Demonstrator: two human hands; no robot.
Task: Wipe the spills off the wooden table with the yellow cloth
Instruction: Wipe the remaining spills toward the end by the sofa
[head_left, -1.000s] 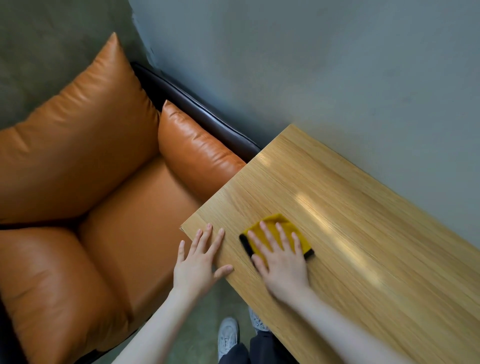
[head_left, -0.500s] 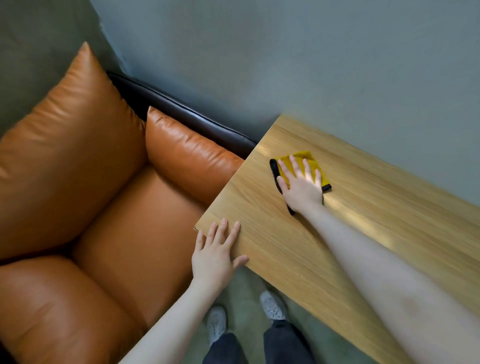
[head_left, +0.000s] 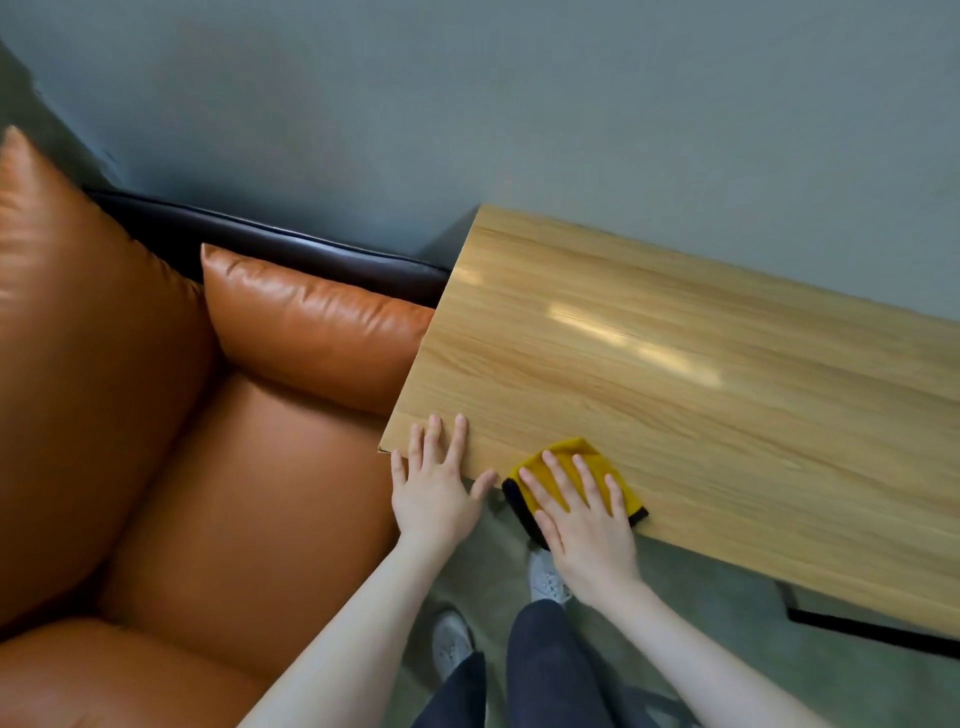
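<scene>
A: What has changed since half a second ago?

B: The right hand (head_left: 587, 519) and the yellow cloth (head_left: 571, 475) have come back from the far side of the worktop (head_left: 675, 374) to its near edge. Earlier the cloth lay up by the wall-side edge, close to the armchair-side end; now it sits at the near edge, close to the near corner on that same end.

A: How do the hands sit?

B: The right hand lies flat on the cloth, fingers straight and spread, pressing it down rather than gripping it. The left hand (head_left: 436, 480) is flat too, fingers straight, resting on the near corner much as it did before, with its thumb pointing toward the cloth.

A: Is the cloth fully on the wood?

B: Not quite. Its black-trimmed side hangs a little over the near edge, under the heel of the right hand. The two hands are just beside each other, not touching.

A: And room to move?

B: The wood runs bare from the cloth to the far edge by the grey wall (head_left: 519, 104) and off to the right. To the left, the orange armchair (head_left: 208, 415) sits against the short end. A pale glare streak lies mid-surface; I cannot tell whether any of it is wet.
</scene>
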